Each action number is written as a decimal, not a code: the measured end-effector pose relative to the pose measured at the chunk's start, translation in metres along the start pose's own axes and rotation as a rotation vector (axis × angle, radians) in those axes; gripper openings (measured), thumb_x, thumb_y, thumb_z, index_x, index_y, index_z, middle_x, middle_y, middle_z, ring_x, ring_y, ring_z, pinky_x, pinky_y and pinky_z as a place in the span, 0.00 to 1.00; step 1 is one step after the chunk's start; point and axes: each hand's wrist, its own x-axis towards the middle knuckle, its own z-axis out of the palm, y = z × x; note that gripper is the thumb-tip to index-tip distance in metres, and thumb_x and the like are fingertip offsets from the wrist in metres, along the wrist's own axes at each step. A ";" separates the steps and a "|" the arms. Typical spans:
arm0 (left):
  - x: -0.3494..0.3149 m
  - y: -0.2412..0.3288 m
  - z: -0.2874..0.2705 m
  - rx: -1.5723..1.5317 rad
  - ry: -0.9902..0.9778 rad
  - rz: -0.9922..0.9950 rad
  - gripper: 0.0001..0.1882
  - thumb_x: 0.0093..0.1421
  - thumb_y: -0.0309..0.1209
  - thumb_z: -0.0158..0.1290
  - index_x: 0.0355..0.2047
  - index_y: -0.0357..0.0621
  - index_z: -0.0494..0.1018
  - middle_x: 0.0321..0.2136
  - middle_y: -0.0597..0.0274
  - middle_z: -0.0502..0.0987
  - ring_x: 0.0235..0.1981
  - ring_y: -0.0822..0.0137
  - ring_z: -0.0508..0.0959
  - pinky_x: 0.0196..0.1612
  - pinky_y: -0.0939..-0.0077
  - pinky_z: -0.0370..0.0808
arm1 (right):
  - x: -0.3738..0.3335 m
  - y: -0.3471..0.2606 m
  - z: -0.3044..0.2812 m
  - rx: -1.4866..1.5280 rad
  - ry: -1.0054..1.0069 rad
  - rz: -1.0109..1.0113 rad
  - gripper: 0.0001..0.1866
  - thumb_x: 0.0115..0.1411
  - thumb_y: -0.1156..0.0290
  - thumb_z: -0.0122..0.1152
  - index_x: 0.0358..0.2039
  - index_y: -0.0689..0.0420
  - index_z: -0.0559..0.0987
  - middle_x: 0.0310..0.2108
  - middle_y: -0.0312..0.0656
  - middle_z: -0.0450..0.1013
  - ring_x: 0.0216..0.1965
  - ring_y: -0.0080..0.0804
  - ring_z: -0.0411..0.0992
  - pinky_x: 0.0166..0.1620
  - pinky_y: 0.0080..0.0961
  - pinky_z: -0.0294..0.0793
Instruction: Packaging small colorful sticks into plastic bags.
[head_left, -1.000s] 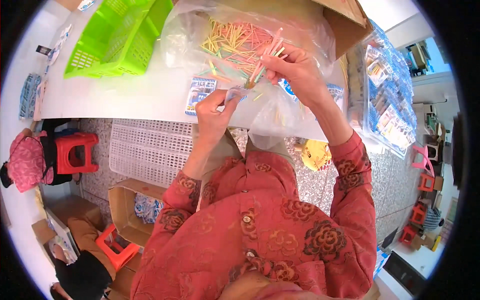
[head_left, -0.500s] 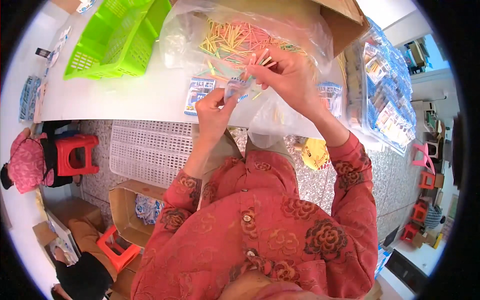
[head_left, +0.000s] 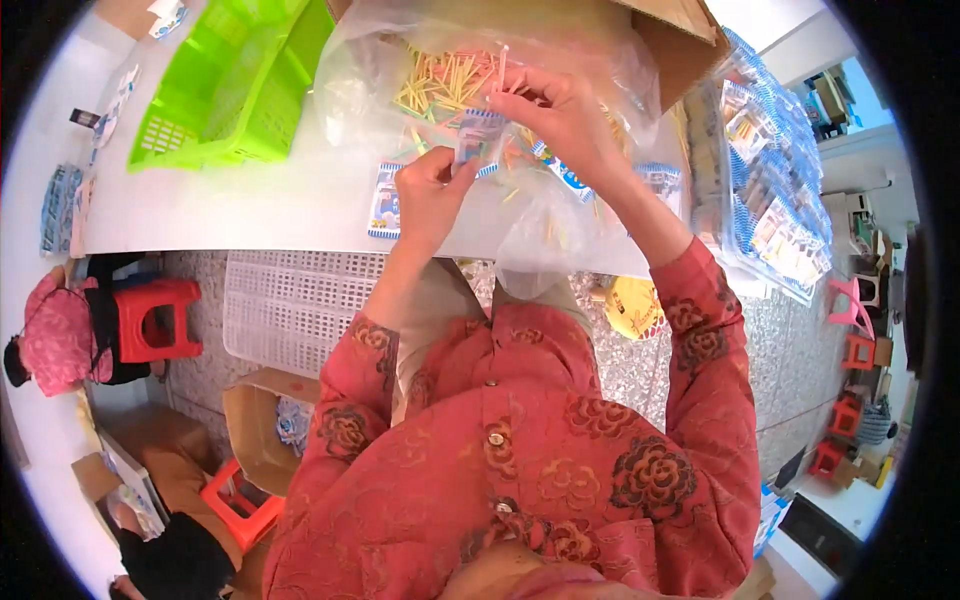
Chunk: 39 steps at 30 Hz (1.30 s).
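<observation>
My left hand (head_left: 430,198) pinches a small blue-and-white plastic packet (head_left: 480,132) near its lower edge, holding it upright over the table. My right hand (head_left: 562,112) is just right of the packet's top, fingers closed on a thin pale pink stick (head_left: 503,68) that points up. Whether more sticks are inside those fingers is hidden. Beyond both hands lies a heap of thin yellow, pink and green sticks (head_left: 445,82) on a clear plastic bag (head_left: 345,90). One flat packet (head_left: 385,205) rests left of my left hand; another packet (head_left: 568,178) lies under my right wrist.
A green basket (head_left: 215,120) stands at the table's left. At the right, a clear bin (head_left: 735,190) is heaped with filled packets. A cardboard box (head_left: 690,45) sits at the back. Below the table are a white crate (head_left: 300,300) and a red stool (head_left: 158,320); people sit at left.
The packet in my left hand has risen and stands more upright. My right hand has shifted slightly up; several sticks jutted from it before, now one pale stick shows clearly.
</observation>
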 end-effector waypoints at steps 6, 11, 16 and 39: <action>0.012 -0.012 0.014 -0.139 -0.028 -0.091 0.09 0.48 0.26 0.59 0.18 0.33 0.71 0.09 0.65 0.61 0.12 0.77 0.57 0.16 0.77 0.55 | 0.010 0.037 0.005 0.068 0.086 0.081 0.11 0.57 0.65 0.57 0.33 0.59 0.80 0.22 0.29 0.71 0.25 0.12 0.64 0.29 0.15 0.65; 0.011 -0.030 0.014 -0.092 -0.053 -0.127 0.09 0.49 0.27 0.59 0.21 0.33 0.73 0.09 0.67 0.61 0.13 0.79 0.57 0.16 0.79 0.55 | 0.009 0.033 0.008 0.188 -0.003 0.107 0.14 0.61 0.67 0.51 0.40 0.61 0.78 0.42 0.38 0.74 0.47 0.23 0.68 0.53 0.24 0.64; 0.009 -0.023 0.013 -0.181 -0.054 -0.174 0.08 0.50 0.27 0.58 0.23 0.33 0.74 0.10 0.70 0.63 0.14 0.81 0.57 0.16 0.81 0.55 | 0.007 0.032 0.005 -0.012 -0.026 -0.033 0.13 0.61 0.67 0.51 0.41 0.60 0.78 0.47 0.38 0.71 0.49 0.25 0.67 0.53 0.25 0.64; 0.005 0.000 0.003 -0.689 -0.163 -0.259 0.09 0.56 0.24 0.53 0.38 0.33 0.73 0.29 0.67 0.77 0.27 0.80 0.73 0.32 0.86 0.71 | -0.004 0.013 0.000 0.252 -0.041 0.062 0.19 0.64 0.63 0.44 0.52 0.60 0.68 0.46 0.37 0.70 0.44 0.24 0.69 0.48 0.22 0.67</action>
